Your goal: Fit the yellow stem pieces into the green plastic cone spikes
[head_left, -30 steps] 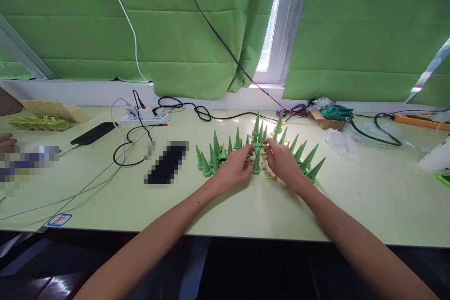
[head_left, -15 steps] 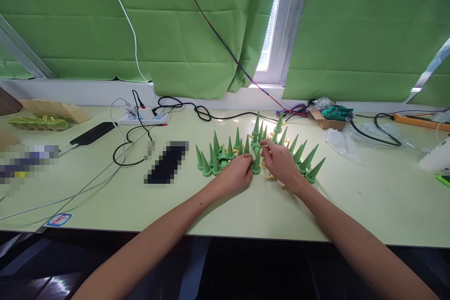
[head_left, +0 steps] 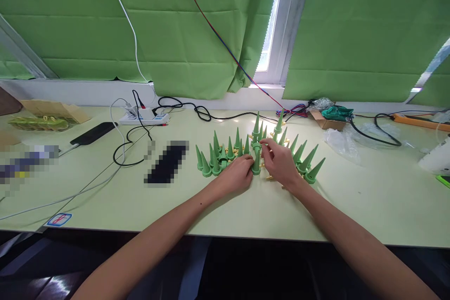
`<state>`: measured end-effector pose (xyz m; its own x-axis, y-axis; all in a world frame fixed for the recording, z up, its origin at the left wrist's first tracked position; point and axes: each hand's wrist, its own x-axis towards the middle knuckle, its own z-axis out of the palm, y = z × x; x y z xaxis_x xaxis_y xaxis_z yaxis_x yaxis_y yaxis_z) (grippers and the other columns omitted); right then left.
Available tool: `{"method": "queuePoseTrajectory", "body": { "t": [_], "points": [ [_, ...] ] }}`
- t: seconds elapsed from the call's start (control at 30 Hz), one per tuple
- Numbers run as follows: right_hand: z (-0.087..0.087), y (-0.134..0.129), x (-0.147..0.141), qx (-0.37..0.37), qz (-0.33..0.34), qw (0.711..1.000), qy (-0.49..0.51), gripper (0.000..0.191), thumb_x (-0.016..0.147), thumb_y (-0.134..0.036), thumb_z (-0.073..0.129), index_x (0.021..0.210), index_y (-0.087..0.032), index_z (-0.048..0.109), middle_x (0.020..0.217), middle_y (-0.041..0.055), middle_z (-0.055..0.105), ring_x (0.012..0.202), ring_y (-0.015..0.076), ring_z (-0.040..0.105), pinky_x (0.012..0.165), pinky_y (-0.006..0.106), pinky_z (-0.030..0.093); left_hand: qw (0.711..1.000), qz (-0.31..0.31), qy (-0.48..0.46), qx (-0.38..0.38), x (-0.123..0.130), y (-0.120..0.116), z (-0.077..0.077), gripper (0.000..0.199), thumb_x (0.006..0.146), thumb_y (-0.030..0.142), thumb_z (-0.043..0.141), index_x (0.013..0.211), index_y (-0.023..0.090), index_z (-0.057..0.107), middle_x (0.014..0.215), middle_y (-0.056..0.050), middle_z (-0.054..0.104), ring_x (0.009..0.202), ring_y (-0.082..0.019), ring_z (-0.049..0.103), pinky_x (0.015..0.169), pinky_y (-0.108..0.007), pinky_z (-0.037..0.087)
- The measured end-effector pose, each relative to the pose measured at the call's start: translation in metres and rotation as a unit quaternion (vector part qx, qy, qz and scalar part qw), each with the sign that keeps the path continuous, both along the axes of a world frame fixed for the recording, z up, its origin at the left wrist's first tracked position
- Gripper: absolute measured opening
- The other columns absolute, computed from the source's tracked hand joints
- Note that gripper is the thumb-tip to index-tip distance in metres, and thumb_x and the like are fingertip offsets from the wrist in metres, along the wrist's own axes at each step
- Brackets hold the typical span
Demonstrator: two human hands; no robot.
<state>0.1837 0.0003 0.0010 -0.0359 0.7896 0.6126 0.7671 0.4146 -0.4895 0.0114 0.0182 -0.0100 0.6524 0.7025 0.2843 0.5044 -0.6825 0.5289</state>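
Green plastic cone-shaped spikes point(head_left: 206, 166) with round collars stand in a cluster on the table, several of them, mostly point up. My left hand point(head_left: 239, 172) rests on the table with its fingers curled against the collar of one upright green spike point(head_left: 257, 163); its fingertips are partly hidden. On the other side of that spike, my right hand point(head_left: 280, 159) has thumb and forefinger pinched together near its top. What sits between those fingertips is too small to make out. Small pale yellow pieces point(head_left: 269, 178) lie under and around my right hand.
At the back right stands a small cardboard box point(head_left: 328, 122) beside clear plastic bags point(head_left: 342, 145). A black cable point(head_left: 225, 116) runs along the rear edge. To the left are a power strip point(head_left: 144, 118), a black phone-like slab point(head_left: 94, 133) and a blurred-out dark object point(head_left: 167, 163).
Almost nothing differs. My right hand has shifted very slightly to the left, while my left hand and the spikes stay in place.
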Motion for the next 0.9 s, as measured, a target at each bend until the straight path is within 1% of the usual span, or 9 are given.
{"method": "queuePoseTrajectory", "body": {
  "t": [0.13,0.3,0.47,0.6,0.7,0.8,0.9],
  "points": [
    [0.0,-0.002,-0.002,0.015,0.001,0.999,0.029,0.023,0.098,-0.027,0.039,0.104,-0.017,0.059,0.067,0.0007,0.063,0.052,0.0126,0.055,0.056,0.023,0.039,1.0,-0.002,0.007,0.0,0.0,-0.002,0.001,0.016,0.078,0.01,0.046,0.076,0.018,0.06,0.092,-0.009,0.06,0.086,-0.023,0.062,0.08,-0.035,0.05],
    [0.005,-0.007,-0.005,0.045,0.0,0.996,0.075,0.027,0.098,-0.033,0.042,0.116,-0.018,0.053,0.078,0.0015,0.065,0.044,0.0081,0.047,0.05,0.022,0.037,1.0,-0.001,0.022,0.001,0.001,-0.002,0.001,0.019,0.08,0.01,0.044,0.078,0.019,0.06,0.092,-0.009,0.06,0.086,-0.023,0.061,0.079,-0.035,0.05],
    [0.006,-0.01,-0.007,0.068,0.025,0.996,0.05,0.024,0.096,-0.033,0.047,0.113,-0.018,0.056,0.083,0.0022,0.067,0.041,0.0063,0.039,0.051,0.023,0.038,1.0,-0.004,0.007,-0.001,0.0,-0.001,0.0,0.018,0.078,0.01,0.045,0.077,0.019,0.06,0.09,-0.008,0.06,0.084,-0.022,0.061,0.077,-0.035,0.05],
    [0.001,-0.008,-0.007,0.055,0.048,0.997,0.024,0.024,0.095,-0.031,0.048,0.114,-0.018,0.056,0.086,0.0031,0.069,0.043,0.0073,0.042,0.053,0.024,0.04,1.0,-0.003,-0.001,-0.006,0.001,0.0,-0.001,0.02,0.077,0.008,0.046,0.082,0.019,0.062,0.093,-0.009,0.061,0.089,-0.024,0.061,0.08,-0.036,0.051],
    [-0.003,-0.007,-0.007,0.055,0.056,0.997,0.012,0.024,0.094,-0.028,0.048,0.114,-0.018,0.056,0.086,0.0031,0.069,0.045,0.0078,0.044,0.055,0.024,0.041,1.0,-0.009,0.003,0.0,0.002,0.0,-0.001,0.024,0.077,0.007,0.044,0.087,0.018,0.063,0.101,-0.01,0.062,0.094,-0.024,0.061,0.084,-0.038,0.051],
    [-0.004,-0.005,-0.006,0.058,0.061,0.996,0.002,0.023,0.094,-0.027,0.048,0.113,-0.018,0.057,0.085,0.0031,0.068,0.046,0.0085,0.045,0.056,0.024,0.041,1.0,-0.017,-0.007,0.014,0.003,0.0,0.003,0.03,0.079,0.005,0.041,0.096,0.017,0.063,0.112,-0.01,0.06,0.101,-0.024,0.061,0.088,-0.039,0.05],
    [-0.005,-0.003,-0.004,0.062,0.065,0.996,-0.001,0.022,0.095,-0.027,0.047,0.113,-0.019,0.057,0.087,0.0037,0.068,0.048,0.0092,0.047,0.056,0.025,0.042,0.999,-0.014,-0.03,0.019,0.004,-0.002,0.008,0.032,0.081,0.005,0.04,0.1,0.017,0.063,0.12,-0.01,0.058,0.102,-0.024,0.061,0.086,-0.037,0.05]
  ]
}}
